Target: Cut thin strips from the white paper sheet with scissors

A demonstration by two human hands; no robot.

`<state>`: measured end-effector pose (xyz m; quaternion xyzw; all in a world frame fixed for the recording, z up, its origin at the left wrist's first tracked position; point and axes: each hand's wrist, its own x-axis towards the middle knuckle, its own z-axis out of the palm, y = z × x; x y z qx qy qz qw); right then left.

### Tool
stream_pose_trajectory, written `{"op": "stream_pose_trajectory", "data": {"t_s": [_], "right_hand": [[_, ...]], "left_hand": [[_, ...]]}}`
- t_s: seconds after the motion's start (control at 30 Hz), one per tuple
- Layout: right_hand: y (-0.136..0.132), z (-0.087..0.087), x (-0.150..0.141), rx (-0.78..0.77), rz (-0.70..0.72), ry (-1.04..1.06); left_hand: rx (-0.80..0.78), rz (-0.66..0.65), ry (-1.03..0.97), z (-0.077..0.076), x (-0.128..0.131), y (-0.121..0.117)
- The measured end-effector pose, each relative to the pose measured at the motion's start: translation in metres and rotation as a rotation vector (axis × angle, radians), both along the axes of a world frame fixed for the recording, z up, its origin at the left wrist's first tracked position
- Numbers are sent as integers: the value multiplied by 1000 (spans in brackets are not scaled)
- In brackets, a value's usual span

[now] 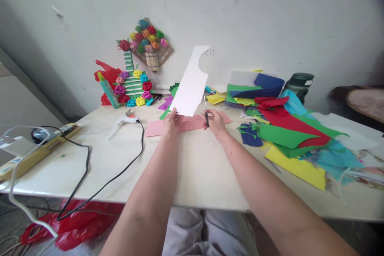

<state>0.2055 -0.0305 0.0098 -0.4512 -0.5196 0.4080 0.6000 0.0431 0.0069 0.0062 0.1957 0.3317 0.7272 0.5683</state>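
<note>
Table (207, 176) by a wall (255, 16), with white paper (192, 88) and scissors (207, 120)

The left hand (172, 122) grasped the white paper near its lower edge, held up over a pink strip (156, 129); the right hand (216, 122) gripped the scissors, pointed upward just beside the paper's right edge.

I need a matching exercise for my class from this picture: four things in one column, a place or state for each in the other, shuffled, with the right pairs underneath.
Things
1. White sheet
2. Scissors
3. Glue gun
4. Pink strip

Places and states
A. Held in the right hand
B. Lying on the table, partly hidden by both hands
C. Held up in the left hand
D. Attached to a black cord

Right pairs
1-C, 2-A, 3-D, 4-B
</note>
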Motion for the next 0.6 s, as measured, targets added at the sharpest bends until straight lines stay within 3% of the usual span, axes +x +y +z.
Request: {"op": "stream_pose_trajectory", "data": {"t_s": [0.13,0.37,0.6], "right_hand": [[-2,3,8,-24,70,-85],[-2,9,36,-125,422,-352],[-5,12,39,-178,562,-427]], "left_hand": [[21,34,7,-2,-7,3],[25,51,-32,-3,-10,2],[63,20,14,-5,-9,3]]}}
